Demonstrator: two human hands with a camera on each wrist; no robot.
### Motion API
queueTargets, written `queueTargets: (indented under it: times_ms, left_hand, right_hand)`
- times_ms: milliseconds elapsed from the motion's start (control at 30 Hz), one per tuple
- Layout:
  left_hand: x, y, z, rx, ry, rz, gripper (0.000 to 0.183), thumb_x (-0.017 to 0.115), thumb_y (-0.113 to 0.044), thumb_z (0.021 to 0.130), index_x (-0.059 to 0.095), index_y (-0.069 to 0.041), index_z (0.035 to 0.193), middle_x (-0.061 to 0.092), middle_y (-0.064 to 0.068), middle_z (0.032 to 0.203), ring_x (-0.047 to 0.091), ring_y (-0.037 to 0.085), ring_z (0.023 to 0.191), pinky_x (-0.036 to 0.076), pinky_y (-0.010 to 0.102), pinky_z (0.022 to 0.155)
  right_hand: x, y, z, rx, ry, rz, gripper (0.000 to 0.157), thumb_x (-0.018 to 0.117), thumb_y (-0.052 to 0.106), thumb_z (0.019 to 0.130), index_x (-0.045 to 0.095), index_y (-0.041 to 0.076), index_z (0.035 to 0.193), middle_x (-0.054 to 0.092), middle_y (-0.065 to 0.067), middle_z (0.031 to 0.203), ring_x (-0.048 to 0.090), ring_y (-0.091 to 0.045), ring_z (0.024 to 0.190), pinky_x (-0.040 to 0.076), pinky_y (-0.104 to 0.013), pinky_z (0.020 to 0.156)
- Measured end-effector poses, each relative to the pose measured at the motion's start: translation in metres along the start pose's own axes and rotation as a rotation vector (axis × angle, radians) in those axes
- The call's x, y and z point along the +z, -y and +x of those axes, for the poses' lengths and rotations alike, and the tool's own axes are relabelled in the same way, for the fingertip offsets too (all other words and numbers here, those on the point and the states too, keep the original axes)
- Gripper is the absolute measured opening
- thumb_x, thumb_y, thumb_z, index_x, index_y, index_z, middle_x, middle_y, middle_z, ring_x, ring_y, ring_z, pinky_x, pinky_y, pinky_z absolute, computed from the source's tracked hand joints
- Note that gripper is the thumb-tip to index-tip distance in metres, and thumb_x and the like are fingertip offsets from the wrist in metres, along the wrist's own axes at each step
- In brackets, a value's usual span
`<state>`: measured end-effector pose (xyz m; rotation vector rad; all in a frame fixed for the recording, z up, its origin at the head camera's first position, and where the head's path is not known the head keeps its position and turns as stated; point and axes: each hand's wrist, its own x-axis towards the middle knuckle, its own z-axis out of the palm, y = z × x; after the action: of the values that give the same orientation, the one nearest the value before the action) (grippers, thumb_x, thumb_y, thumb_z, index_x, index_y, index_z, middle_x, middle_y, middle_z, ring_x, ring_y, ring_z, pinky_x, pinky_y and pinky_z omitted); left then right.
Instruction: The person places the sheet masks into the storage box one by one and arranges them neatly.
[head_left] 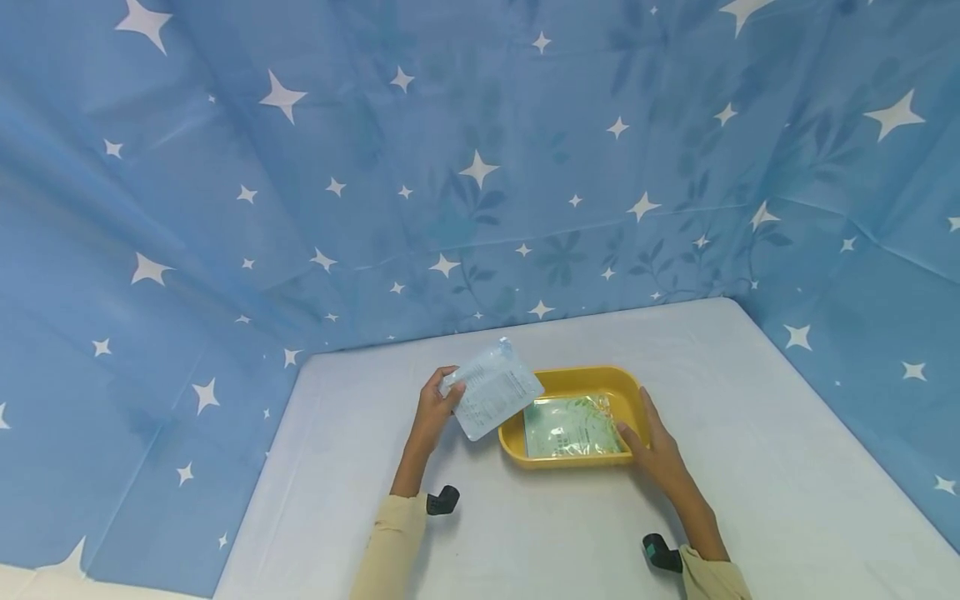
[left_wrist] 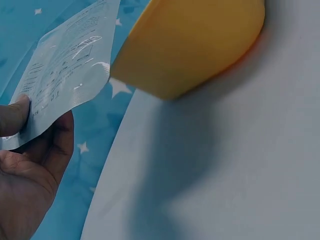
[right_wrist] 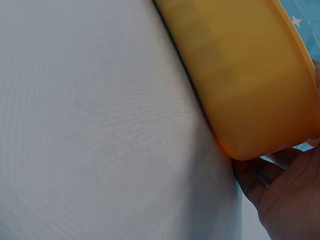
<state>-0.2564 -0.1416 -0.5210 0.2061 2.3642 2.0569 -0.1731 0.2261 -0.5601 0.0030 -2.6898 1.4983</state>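
Observation:
A pale blue flat packet (head_left: 497, 392) with small printed text is pinched at its left edge by my left hand (head_left: 435, 407). The thumb (left_wrist: 16, 116) lies on the printed face, the fingers behind it. Held tilted, the packet overlaps the left end of a yellow plastic tray (head_left: 577, 462) in the head view. Inside the tray lies a shiny green packet (head_left: 568, 427) with a leaf print. My right hand (head_left: 662, 454) grips the tray's right end, thumb over the rim and fingers along the outer wall, as the right wrist view (right_wrist: 287, 190) also shows.
The tray stands on a white-covered table (head_left: 540, 533). Behind and at both sides hangs a blue curtain (head_left: 450, 217) with white stars. Each wrist wears a black camera, the left one (head_left: 444, 500) and the right one (head_left: 660, 552).

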Motion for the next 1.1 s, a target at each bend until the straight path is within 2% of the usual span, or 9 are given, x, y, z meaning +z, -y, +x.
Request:
queueTargets:
  times_ms: [200, 367, 500, 600, 700, 867, 1100]
  left_hand:
    - [0.024, -0.005, 0.005, 0.052, 0.068, 0.049, 0.036, 0.060, -0.033, 0.096, 0.058, -0.011, 0.124, 0.069, 0.011, 0.113, 0.070, 0.018, 0.092, 0.057, 0.029, 0.077]
    - [0.041, -0.009, 0.007, 0.088, 0.129, 0.066, 0.036, 0.058, -0.031, 0.098, 0.056, -0.008, 0.126, 0.067, 0.014, 0.117, 0.069, 0.018, 0.097, 0.056, 0.028, 0.084]
    - [0.053, -0.010, 0.010, 0.116, 0.151, 0.086, 0.035, 0.058, -0.027, 0.099, 0.056, -0.007, 0.128, 0.067, 0.015, 0.119, 0.068, 0.023, 0.101, 0.056, 0.032, 0.088]
    - [0.061, -0.011, 0.012, 0.155, 0.161, 0.141, 0.032, 0.058, -0.024, 0.099, 0.058, -0.008, 0.127, 0.068, 0.013, 0.118, 0.067, 0.024, 0.102, 0.054, 0.035, 0.091]
    - [0.069, -0.012, 0.011, 0.193, 0.181, 0.203, 0.030, 0.056, -0.026, 0.100, 0.058, -0.011, 0.126, 0.068, 0.009, 0.117, 0.067, 0.020, 0.099, 0.055, 0.033, 0.090]
    - [0.080, -0.011, 0.009, 0.203, 0.233, 0.311, 0.036, 0.053, -0.036, 0.099, 0.058, -0.013, 0.126, 0.069, 0.007, 0.115, 0.065, 0.011, 0.086, 0.055, 0.025, 0.079]
    - [0.094, -0.012, 0.006, 0.211, 0.310, 0.439, 0.036, 0.055, -0.033, 0.098, 0.059, -0.013, 0.128, 0.069, 0.005, 0.115, 0.060, 0.007, 0.084, 0.051, 0.022, 0.079]
  right_hand:
    - [0.000, -0.001, 0.000, 0.004, 0.004, -0.003, 0.082, 0.050, 0.041, 0.100, -0.002, 0.012, 0.158, 0.007, -0.023, 0.162, 0.012, -0.050, 0.146, 0.016, -0.065, 0.115]
    - [0.000, 0.001, 0.000, 0.007, 0.005, -0.011, 0.082, 0.049, 0.042, 0.100, -0.001, 0.011, 0.158, 0.007, -0.024, 0.162, 0.012, -0.051, 0.146, 0.016, -0.065, 0.115]
    - [-0.001, 0.002, 0.000, 0.003, 0.007, -0.007, 0.082, 0.049, 0.041, 0.100, -0.002, 0.011, 0.157, 0.006, -0.024, 0.162, 0.011, -0.051, 0.145, 0.015, -0.066, 0.114]
    - [-0.001, 0.002, 0.000, 0.000, 0.005, -0.004, 0.082, 0.050, 0.040, 0.100, -0.002, 0.011, 0.158, 0.006, -0.024, 0.162, 0.011, -0.051, 0.145, 0.015, -0.066, 0.115]
    - [0.000, 0.001, 0.000, 0.003, 0.004, -0.003, 0.082, 0.050, 0.039, 0.100, -0.002, 0.011, 0.157, 0.006, -0.025, 0.162, 0.011, -0.051, 0.145, 0.015, -0.065, 0.115]
    - [0.000, 0.001, 0.000, 0.017, 0.011, -0.003, 0.083, 0.049, 0.040, 0.100, -0.003, 0.011, 0.157, 0.005, -0.025, 0.162, 0.010, -0.051, 0.145, 0.014, -0.065, 0.115]
    - [-0.001, 0.002, 0.001, 0.012, 0.016, -0.002, 0.083, 0.049, 0.041, 0.101, -0.004, 0.011, 0.157, 0.004, -0.023, 0.163, 0.008, -0.050, 0.146, 0.014, -0.065, 0.115]
